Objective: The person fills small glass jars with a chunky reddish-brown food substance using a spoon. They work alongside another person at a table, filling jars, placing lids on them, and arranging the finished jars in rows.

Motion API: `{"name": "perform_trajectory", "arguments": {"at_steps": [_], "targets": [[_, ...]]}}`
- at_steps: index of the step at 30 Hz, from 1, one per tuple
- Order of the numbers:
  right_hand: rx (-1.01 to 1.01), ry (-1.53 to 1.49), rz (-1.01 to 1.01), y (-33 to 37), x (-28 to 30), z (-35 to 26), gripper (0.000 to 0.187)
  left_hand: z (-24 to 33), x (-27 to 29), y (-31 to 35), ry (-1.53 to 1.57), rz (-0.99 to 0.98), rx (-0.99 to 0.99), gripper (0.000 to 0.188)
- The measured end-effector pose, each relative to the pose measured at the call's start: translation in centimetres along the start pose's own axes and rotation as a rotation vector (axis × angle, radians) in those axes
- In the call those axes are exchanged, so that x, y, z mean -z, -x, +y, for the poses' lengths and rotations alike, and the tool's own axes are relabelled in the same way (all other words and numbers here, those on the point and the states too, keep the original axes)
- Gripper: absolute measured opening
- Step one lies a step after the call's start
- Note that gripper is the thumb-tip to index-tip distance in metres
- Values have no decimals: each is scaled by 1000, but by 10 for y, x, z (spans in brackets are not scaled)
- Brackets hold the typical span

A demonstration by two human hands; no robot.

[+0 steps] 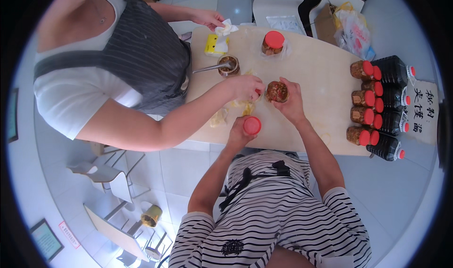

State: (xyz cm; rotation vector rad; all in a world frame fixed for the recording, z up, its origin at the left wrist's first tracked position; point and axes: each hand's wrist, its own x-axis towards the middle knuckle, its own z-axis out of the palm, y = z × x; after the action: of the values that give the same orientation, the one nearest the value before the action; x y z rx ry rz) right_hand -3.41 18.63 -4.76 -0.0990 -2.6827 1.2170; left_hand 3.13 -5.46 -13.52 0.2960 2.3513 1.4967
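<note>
My left hand is closed around a red screw lid near the table's front edge; whether anything sits under the lid is hidden. In my right hand is an uncapped glass jar of reddish-brown chunky sauce, its mouth facing up. Just left of that jar, a co-worker's hand reaches in with bent fingers, over some crumpled clear and yellow plastic. Farther left stands an open jar of dark sauce with a metal spoon resting in it.
A red-lidded jar stands on plastic at the far side. The co-worker's other hand holds a white tissue by a yellow tissue pack. Several red-lidded jars and dark jugs line the table's right end.
</note>
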Motion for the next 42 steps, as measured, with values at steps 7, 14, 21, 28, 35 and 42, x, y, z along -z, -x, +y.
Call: {"name": "perform_trajectory", "arguments": {"at_steps": [7,14,21,28,35,42], "targets": [[14,10,-2,-2,3,4,81,10,6,0,-84,34,-69,80],[20,8,23,-1,8,2,80,11,8,-2,-106,-1,-32,80],[-13,3,20,2,10,3,80,17,9,-4,-96,0,-28,76],[-28,-7,6,3,12,1,79,12,6,-4,-38,-9,-15,77],[-27,-33,-15,-2,3,4,77,15,4,-4,-18,-19,17,79],[-5,-34,-25,1,-6,15,84,19,5,-4,79,16,65,78]]}}
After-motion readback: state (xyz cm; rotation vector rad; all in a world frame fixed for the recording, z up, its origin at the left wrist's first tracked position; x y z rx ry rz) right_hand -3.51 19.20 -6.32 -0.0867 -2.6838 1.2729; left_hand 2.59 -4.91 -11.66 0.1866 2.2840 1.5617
